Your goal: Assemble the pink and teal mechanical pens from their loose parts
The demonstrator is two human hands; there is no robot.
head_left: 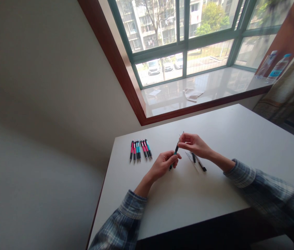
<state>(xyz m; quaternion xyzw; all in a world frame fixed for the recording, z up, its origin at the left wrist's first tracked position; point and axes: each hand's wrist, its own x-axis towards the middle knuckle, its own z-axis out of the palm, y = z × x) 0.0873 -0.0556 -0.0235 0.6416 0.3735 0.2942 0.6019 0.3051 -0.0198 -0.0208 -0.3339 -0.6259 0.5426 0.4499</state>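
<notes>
My left hand [166,162] is closed around a teal-and-black pen [176,148], which slants up and to the right above the table. At the pen's upper end, the thumb and fingers of my right hand [194,144] are pinched together. A small thin piece shows by those fingertips, too small to name. Loose pen parts lie on the table below my right hand: a thin white refill [192,162], a short black piece [193,157] and a longer pale piece with a black end [202,164].
Several pink and teal pens with black grips [138,151] lie side by side at the table's left. The white table [183,201] meets a wall and a window sill [170,104]. A crumpled cloth [193,94] and two plastic bottles [279,67] are on the sill.
</notes>
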